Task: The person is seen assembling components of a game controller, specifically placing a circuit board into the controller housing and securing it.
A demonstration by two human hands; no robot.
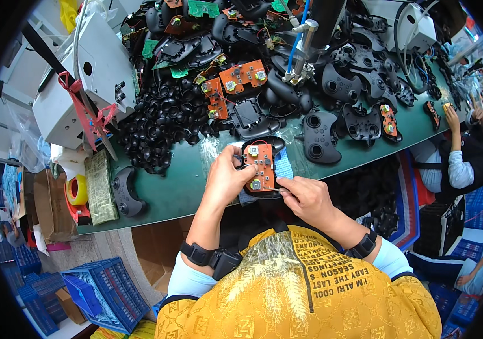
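Note:
A black game controller shell (278, 143) with an orange circuit board (260, 155) on it lies at the table's near edge, partly over a light blue cloth (283, 165). My left hand (225, 176) is closed around the shell's left side, its thumb reaching over the board. At the board's lower right corner, the fingers of my right hand (304, 196) are pinched together. A thin, dark sliver shows at those fingertips, too small to name.
Black thumbstick caps (159, 116) lie heaped left of centre. Beyond them are piled controller shells and boards. Assembled controllers (321, 137) sit to the right. Yellow tape (76, 190) and a lone controller (127, 192) are at left. A metal-tipped tool (303, 62) hangs above the table. Another person (467, 152) works at right.

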